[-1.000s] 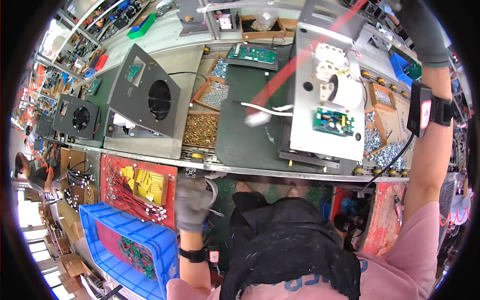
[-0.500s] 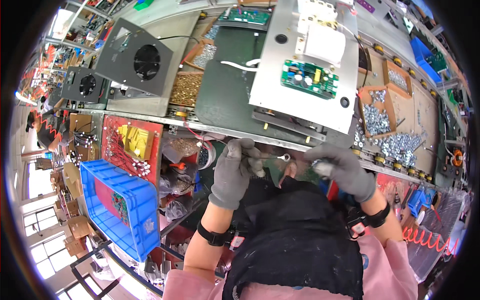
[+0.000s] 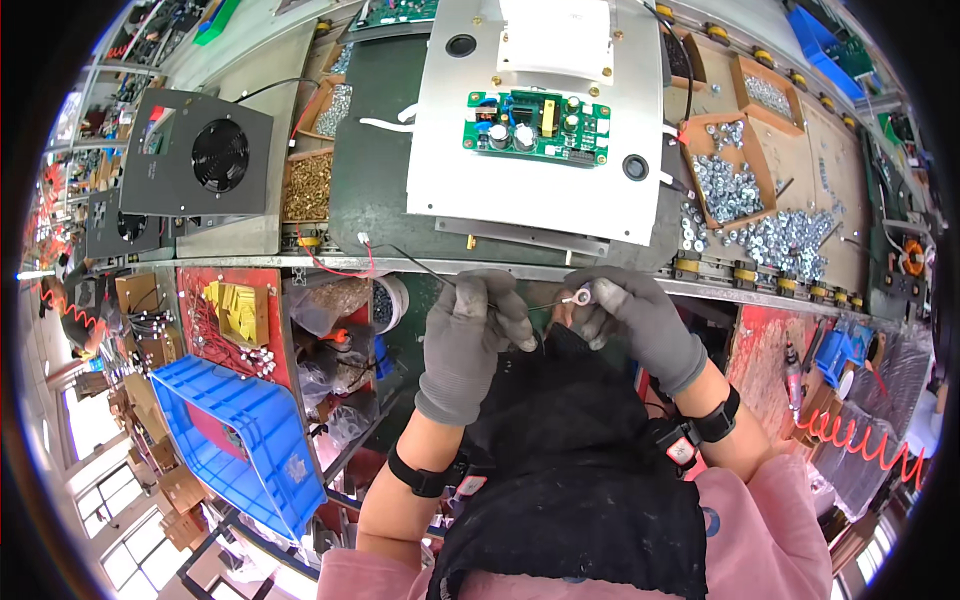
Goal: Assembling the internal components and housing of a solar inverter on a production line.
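My left hand (image 3: 472, 325), in a grey glove, is closed on a thin dark cable (image 3: 425, 268). From its fingers a short end runs right to a metal ring terminal (image 3: 582, 297). My right hand (image 3: 640, 318), also gloved, has its thumb and fingers pinched right beside that ring. What lies between those fingertips is too small and hidden to make out. Both hands are in front of the bench edge, above my black apron (image 3: 570, 430). Beyond them, on the bench, lies a silver metal panel (image 3: 530, 190) carrying a green circuit board (image 3: 537, 128).
Bins of nuts and washers (image 3: 735, 180) stand at the right, with loose ones (image 3: 785, 245) spilled around. A bin of brass fasteners (image 3: 307, 187) and a dark fan housing (image 3: 200, 155) are at the left. A blue crate (image 3: 240, 440) sits lower left. A red coiled hose (image 3: 850, 435) hangs at right.
My right hand has moved left and closed in beside the ring terminal. My left hand still grips the cable. In the view, the bench and panel have shifted left.
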A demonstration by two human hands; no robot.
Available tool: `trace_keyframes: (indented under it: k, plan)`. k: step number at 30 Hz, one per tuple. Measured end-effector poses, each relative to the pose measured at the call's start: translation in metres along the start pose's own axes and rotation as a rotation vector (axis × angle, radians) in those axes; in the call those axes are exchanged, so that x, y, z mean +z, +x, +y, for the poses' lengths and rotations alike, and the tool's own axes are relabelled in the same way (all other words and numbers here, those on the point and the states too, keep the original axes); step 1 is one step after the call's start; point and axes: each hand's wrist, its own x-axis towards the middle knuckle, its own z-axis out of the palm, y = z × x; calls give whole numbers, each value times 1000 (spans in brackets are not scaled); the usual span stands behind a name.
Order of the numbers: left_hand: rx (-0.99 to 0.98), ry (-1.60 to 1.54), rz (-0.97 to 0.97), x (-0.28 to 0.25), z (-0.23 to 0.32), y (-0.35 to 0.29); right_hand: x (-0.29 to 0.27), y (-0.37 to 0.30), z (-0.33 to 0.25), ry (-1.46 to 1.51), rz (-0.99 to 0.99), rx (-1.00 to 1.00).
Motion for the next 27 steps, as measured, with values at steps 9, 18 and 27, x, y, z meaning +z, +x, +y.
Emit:
trace_keyframes:
  k: [9, 18, 27]
  plan:
    - [88, 286, -24, -13, 2, 5, 19, 2, -14, 170, -150, 86]
    - [140, 233, -64, -26, -1, 0, 30, 9, 6, -47, -57, 57]
    - [157, 171, -19, -6, -30, -6, 0, 13, 9, 50, -92, 95]
